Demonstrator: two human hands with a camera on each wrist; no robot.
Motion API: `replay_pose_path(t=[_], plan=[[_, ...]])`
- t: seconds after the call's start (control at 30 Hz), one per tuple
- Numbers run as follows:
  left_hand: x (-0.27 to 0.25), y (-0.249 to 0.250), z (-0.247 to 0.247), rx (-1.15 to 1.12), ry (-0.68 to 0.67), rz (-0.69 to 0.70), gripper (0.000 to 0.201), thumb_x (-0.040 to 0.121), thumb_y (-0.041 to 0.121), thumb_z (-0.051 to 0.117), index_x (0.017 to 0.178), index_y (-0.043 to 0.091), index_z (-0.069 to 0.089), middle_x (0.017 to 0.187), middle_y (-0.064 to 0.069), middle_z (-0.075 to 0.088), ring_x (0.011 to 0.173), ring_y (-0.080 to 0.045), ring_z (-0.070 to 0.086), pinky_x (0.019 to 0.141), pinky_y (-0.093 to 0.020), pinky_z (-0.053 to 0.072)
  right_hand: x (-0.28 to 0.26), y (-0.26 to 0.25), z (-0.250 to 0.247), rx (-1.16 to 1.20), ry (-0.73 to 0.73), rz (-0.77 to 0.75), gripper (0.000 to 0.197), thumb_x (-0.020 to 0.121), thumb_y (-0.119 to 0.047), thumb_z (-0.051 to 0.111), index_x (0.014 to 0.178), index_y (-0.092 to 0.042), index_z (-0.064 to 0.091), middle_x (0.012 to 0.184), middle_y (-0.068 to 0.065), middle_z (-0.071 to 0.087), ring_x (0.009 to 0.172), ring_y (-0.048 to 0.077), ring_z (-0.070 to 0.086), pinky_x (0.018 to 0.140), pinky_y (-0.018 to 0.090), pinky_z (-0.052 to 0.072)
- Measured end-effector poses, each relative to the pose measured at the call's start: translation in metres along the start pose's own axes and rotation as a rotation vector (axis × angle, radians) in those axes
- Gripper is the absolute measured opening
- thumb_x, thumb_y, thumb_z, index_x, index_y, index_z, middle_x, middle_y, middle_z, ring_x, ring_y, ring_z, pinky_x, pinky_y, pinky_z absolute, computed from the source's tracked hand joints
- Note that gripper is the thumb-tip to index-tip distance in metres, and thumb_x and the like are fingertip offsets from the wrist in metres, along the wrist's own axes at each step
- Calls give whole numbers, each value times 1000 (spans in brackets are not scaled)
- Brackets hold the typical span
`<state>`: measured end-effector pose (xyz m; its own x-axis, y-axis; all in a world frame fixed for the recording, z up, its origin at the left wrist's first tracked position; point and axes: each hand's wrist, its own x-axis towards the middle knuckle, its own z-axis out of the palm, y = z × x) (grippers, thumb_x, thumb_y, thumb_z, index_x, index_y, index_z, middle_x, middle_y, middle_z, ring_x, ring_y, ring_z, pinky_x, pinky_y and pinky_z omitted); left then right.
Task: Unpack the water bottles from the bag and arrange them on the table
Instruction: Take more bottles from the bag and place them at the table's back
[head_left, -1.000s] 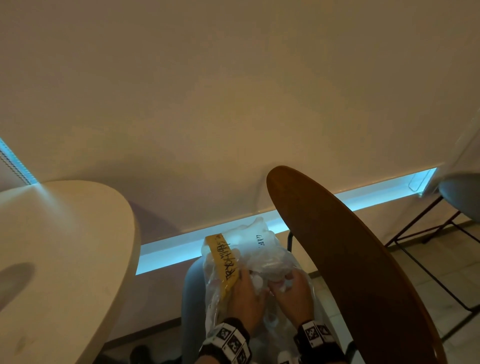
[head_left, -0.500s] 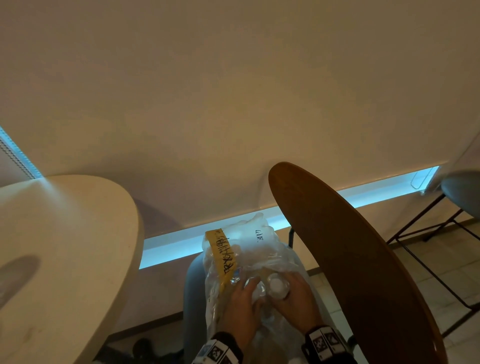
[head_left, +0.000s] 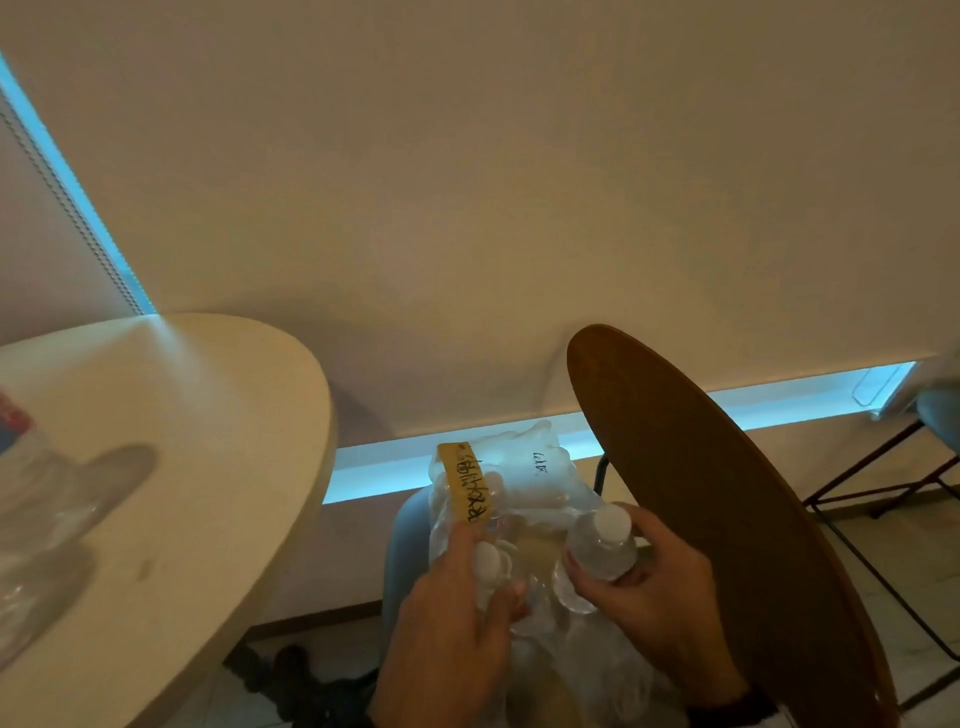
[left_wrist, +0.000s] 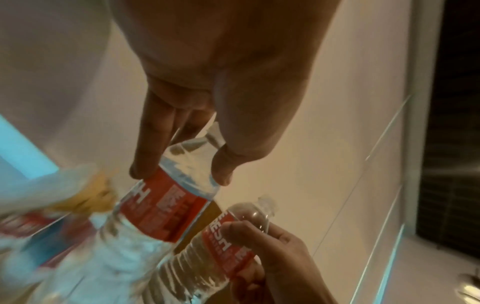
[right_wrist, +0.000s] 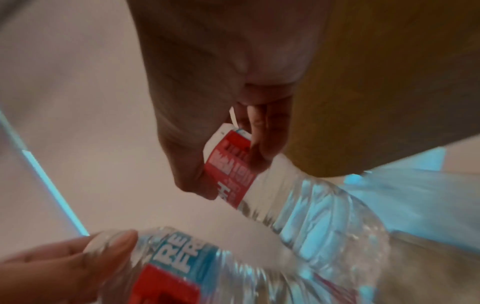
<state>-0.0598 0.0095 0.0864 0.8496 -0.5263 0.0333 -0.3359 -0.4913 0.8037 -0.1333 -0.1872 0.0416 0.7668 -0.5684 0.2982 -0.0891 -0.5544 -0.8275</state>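
Observation:
A clear plastic bag with a yellow tape strip stands on a blue-grey chair seat. My right hand grips a white-capped water bottle at the bag's mouth; its red label shows between thumb and fingers. My left hand holds a second bottle by its top, still partly in the bag. In the left wrist view the fingers and thumb of that hand curl round this red-labelled bottle. More bottles lie blurred lower in the bag.
A round pale table is to the left, with one blurred clear bottle at its left edge. A brown wooden chair back rises close on the right. Another chair with black legs stands far right.
Both hands were deep in the bag; now each has come up holding a bottle, the right one's cap clear of the plastic. The view has swung left, showing a bottle on the table.

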Motion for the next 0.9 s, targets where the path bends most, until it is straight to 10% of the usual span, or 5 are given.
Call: replay_pose_path(t=[0.23,0.4,0.53,0.9], plan=[[-42,69,-90,53,238,86,33,84,47,69,106,40,44,89,19,67,78,-3,68,71,-33,60,27,-121,-31,165,-6,-316,61,64,-53,83,117,-37,58,105,-41,65,81,-7,72,62,12,59],[-65,105,-151,79,423,94,34,77,57,60,101,36,48,87,18,67,71,-5,65,62,-27,57,54,-187,-22,313,-68,-443,61,67,-32,88,122,-21,64,112,-3,75,82,11,78,66,35,65],[-75,118,-190,113,559,68,36,74,63,55,102,41,48,92,22,64,72,-6,65,61,-20,52,68,-241,0,400,-134,-508,62,63,-48,78,121,-32,62,104,-18,72,74,6,76,52,16,57],[-75,102,-247,473,670,-141,39,89,52,59,121,34,46,114,10,63,86,-6,51,74,-24,44,94,-293,113,383,-396,-577,49,70,-46,84,113,-37,62,103,-10,74,65,6,65,56,23,55]])
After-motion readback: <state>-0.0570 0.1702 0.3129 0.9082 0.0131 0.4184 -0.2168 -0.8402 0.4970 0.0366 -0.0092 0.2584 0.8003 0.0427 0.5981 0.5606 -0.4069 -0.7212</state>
